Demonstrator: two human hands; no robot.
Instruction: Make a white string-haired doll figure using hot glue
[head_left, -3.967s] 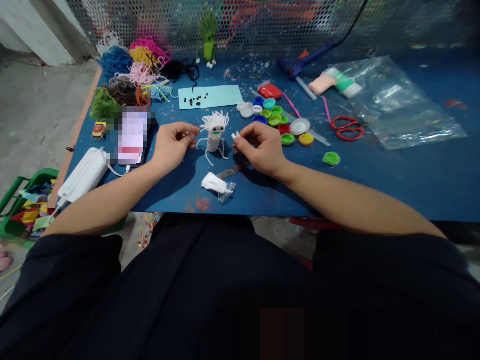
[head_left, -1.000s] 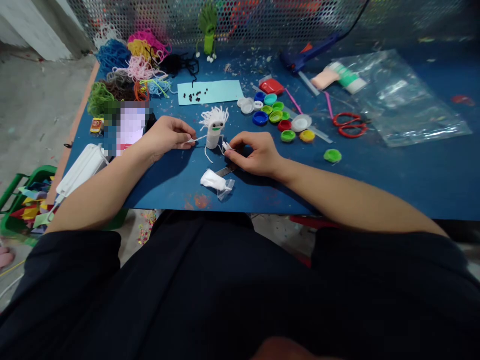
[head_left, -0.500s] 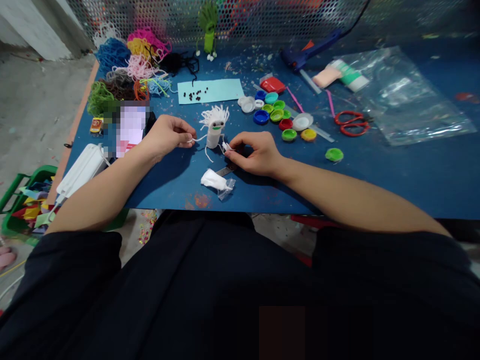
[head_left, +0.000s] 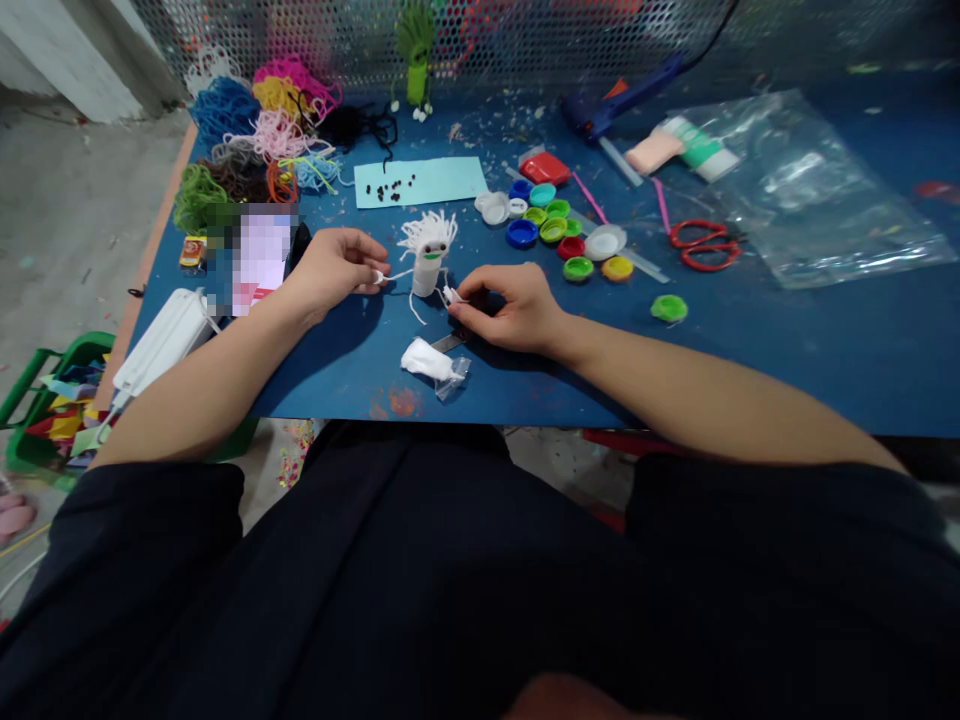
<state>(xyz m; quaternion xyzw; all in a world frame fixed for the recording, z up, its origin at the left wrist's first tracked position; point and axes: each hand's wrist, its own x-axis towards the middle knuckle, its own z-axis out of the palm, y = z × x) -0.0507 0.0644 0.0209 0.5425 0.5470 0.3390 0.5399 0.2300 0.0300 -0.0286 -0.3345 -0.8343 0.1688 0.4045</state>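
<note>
A small white yarn doll (head_left: 427, 255) with shaggy white hair and a green mouth stands upright on the blue table (head_left: 750, 340). My left hand (head_left: 335, 268) is closed in a pinch on the end of the doll's left yarn arm. My right hand (head_left: 506, 308) is closed in a pinch on a small white piece at the doll's right yarn arm. A small white wad in a clear wrapper (head_left: 433, 364) lies on the table just in front of my right hand, beside a thin metal strip (head_left: 450, 343).
Several coloured bottle caps (head_left: 556, 232) lie right of the doll, red scissors (head_left: 703, 246) and a clear plastic bag (head_left: 795, 190) further right. A glue gun (head_left: 615, 105) and a pale blue card (head_left: 420, 182) sit behind. Yarn bundles (head_left: 255, 140) fill the far left corner. A white box (head_left: 161, 340) lies at the left edge.
My right hand has dropped from beside the doll's head to the table at its right arm. My left hand has shifted slightly, keeping its pinch on the yarn.
</note>
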